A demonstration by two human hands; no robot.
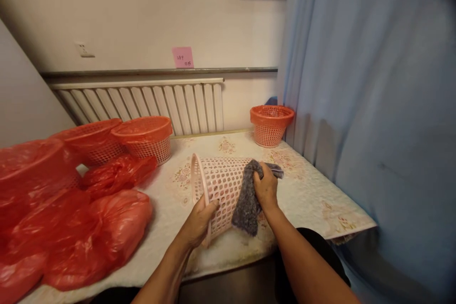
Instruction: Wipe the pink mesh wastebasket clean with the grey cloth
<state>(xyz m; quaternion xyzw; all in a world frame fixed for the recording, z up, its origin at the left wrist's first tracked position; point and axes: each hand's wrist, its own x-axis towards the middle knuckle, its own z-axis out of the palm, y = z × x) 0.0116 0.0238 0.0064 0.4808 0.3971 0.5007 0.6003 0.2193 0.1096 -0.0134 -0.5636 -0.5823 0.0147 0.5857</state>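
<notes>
Left hand (197, 221) clasping pink mesh basket (219, 185) rim; right hand (265, 187) clutching fuzzy grey cloth (245, 204).

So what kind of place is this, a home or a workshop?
Probably a room in a home: a white radiator runs along the wall, a blue curtain hangs at the right, and the table wears a floral cloth. The stacked orange baskets hint at household work.

We list a pale pink perforated plastic basket (221, 185), a grey nubbly cloth (245, 199), glossy crinkled red plastic bags (89, 228) at the table's left edge, and a matt floral quilted table cover (306, 190).
</notes>
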